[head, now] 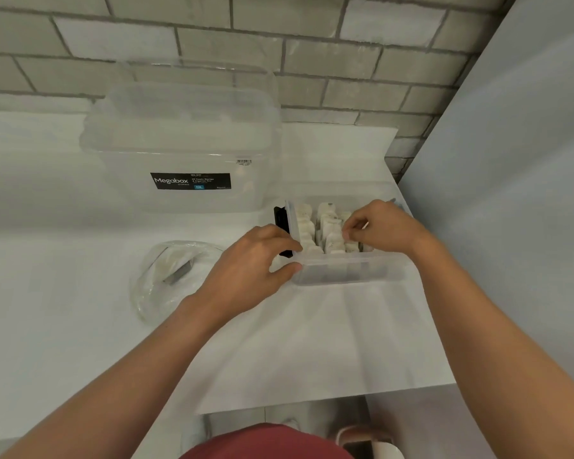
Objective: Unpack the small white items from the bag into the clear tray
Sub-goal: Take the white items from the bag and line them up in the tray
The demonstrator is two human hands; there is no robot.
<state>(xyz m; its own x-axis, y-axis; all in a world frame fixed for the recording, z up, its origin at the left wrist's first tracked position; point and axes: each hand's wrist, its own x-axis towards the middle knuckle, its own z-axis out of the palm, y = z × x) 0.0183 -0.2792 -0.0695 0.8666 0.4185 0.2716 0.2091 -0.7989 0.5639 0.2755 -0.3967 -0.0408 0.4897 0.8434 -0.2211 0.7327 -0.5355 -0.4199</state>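
A clear tray [345,271] stands on the white table, right of centre, with several small white items [307,223] lined up in rows inside it. My left hand [256,263] grips the tray's near left corner, thumb on the front wall and fingers at the left rim. My right hand [381,226] hovers over the tray's right side, fingertips pinching a small white item [352,245] among the rows. A crumpled clear plastic bag [166,276] lies on the table left of the tray, with a few items showing through it.
A large clear Megabox storage box [186,144] with a lid stands behind the bag. A small black object [280,220] sits against the tray's left wall. A brick wall runs behind the table and a grey panel [511,193] closes the right side.
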